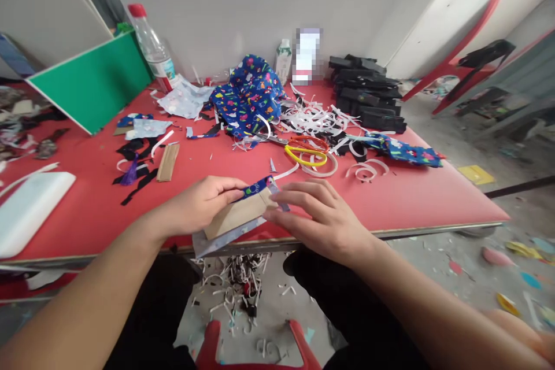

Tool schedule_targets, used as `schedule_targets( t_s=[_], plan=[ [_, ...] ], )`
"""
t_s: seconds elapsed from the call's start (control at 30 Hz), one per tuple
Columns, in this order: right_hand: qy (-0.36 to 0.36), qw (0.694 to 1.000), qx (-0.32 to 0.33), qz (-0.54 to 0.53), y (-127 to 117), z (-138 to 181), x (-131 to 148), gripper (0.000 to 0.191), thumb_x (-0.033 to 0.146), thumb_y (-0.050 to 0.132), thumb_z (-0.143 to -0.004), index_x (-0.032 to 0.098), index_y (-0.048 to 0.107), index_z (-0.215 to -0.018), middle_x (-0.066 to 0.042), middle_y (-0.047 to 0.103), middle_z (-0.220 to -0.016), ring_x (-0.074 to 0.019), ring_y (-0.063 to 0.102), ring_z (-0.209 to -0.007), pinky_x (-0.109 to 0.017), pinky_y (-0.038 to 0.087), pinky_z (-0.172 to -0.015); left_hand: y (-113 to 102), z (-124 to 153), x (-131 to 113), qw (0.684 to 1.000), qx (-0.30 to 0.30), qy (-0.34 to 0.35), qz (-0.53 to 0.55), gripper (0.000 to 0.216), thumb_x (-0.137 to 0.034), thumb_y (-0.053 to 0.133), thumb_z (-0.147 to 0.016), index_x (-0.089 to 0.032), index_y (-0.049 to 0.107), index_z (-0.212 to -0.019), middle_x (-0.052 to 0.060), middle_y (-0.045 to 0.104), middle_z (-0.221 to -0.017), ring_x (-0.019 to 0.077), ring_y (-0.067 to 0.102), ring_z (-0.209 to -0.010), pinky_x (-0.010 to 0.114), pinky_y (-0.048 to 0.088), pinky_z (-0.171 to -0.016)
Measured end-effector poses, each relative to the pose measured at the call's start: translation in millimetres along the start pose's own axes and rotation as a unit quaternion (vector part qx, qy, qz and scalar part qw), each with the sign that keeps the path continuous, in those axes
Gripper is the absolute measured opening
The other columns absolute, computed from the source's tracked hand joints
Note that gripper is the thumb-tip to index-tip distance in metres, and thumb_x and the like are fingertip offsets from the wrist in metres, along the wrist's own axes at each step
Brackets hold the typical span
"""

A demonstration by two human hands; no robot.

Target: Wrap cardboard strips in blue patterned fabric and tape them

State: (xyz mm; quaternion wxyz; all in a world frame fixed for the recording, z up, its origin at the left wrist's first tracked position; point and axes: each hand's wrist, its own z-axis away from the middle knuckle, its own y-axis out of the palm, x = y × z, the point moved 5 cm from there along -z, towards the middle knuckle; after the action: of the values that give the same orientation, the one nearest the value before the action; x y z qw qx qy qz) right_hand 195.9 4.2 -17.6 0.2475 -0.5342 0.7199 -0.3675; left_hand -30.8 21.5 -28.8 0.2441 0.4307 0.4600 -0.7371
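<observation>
Near the table's front edge, my left hand (207, 203) is closed on a tan cardboard strip (238, 215). A piece of printed fabric (258, 186) lies around the strip; its blue patterned side shows along the far edge. The fabric's pale grey underside (232, 243) sticks out along the near edge. My right hand (318, 214) has its curved fingers on the fabric at the strip's right end, its thumb mostly hidden. Beyond the hands lie scissors (306, 154) with yellow and red handles, apart from both hands.
Crumpled blue patterned fabric (249, 95) lies among white cut strips (318, 118) on the red table (411, 196). Black folded pieces (364, 92) are stacked at the back right. A plastic bottle (154, 52), green board (93, 84), second cardboard strip (167, 163) and white box-like object (34, 211) stand left.
</observation>
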Motion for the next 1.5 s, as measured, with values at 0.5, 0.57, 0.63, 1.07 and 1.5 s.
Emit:
schedule_targets(
  t_s=[0.5, 0.57, 0.63, 1.07, 1.5],
  plan=[
    [0.044, 0.994, 0.063, -0.072, 18, 3, -12, 0.009, 0.016, 0.061, -0.105, 0.015, 0.069, -0.108, -0.012, 0.077, -0.119, -0.0256, 0.072, -0.103, -0.04, 0.058, -0.085, 41, 95, -7, 0.812, -0.206, 0.285, -0.467, 0.012, -0.003, 0.07, -0.093, -0.008, 0.066, -0.102, 0.015, 0.069, -0.103, 0.0294, 0.067, -0.096, 0.047, 0.056, -0.086],
    [0.052, 0.992, 0.076, -0.091, 21, 2, -13, 0.009, 0.015, 0.06, -0.105, 0.015, 0.068, -0.109, -0.012, 0.077, -0.119, -0.0259, 0.073, -0.106, -0.041, 0.059, -0.088, 40, 97, 0, 0.808, -0.214, 0.292, -0.465, 0.013, 0.002, 0.071, -0.09, -0.008, 0.067, -0.099, 0.014, 0.07, -0.102, 0.028, 0.067, -0.093, 0.046, 0.057, -0.085],
    [0.068, 0.988, 0.087, -0.112, 23, 1, -14, 0.008, 0.016, 0.061, -0.105, 0.015, 0.068, -0.109, -0.012, 0.077, -0.118, -0.0251, 0.074, -0.105, -0.041, 0.06, -0.089, 41, 97, 4, 0.799, -0.226, 0.295, -0.473, 0.014, 0.001, 0.074, -0.089, -0.008, 0.068, -0.097, 0.014, 0.072, -0.101, 0.0288, 0.068, -0.092, 0.047, 0.058, -0.083],
    [0.088, 0.985, 0.096, -0.114, 20, 3, -15, 0.005, 0.018, 0.062, -0.104, 0.017, 0.067, -0.103, -0.009, 0.075, -0.103, -0.0217, 0.068, -0.091, -0.038, 0.056, -0.081, 36, 98, 10, 0.817, -0.251, 0.306, -0.42, 0.018, 0.003, 0.071, -0.092, -0.005, 0.067, -0.108, 0.015, 0.074, -0.106, 0.0251, 0.071, -0.102, 0.043, 0.064, -0.088],
    [0.014, 0.993, 0.066, -0.096, 10, 19, 20, 0.012, 0.01, 0.069, -0.096, 0.015, 0.07, -0.106, -0.011, 0.081, -0.12, -0.0247, 0.073, -0.11, -0.041, 0.056, -0.093, 36, 112, 30, 0.839, -0.22, 0.296, -0.4, 0.028, 0.003, 0.064, -0.093, -0.015, 0.072, -0.113, 0.011, 0.076, -0.119, 0.0285, 0.065, -0.123, 0.051, 0.055, -0.108]
  ],
)
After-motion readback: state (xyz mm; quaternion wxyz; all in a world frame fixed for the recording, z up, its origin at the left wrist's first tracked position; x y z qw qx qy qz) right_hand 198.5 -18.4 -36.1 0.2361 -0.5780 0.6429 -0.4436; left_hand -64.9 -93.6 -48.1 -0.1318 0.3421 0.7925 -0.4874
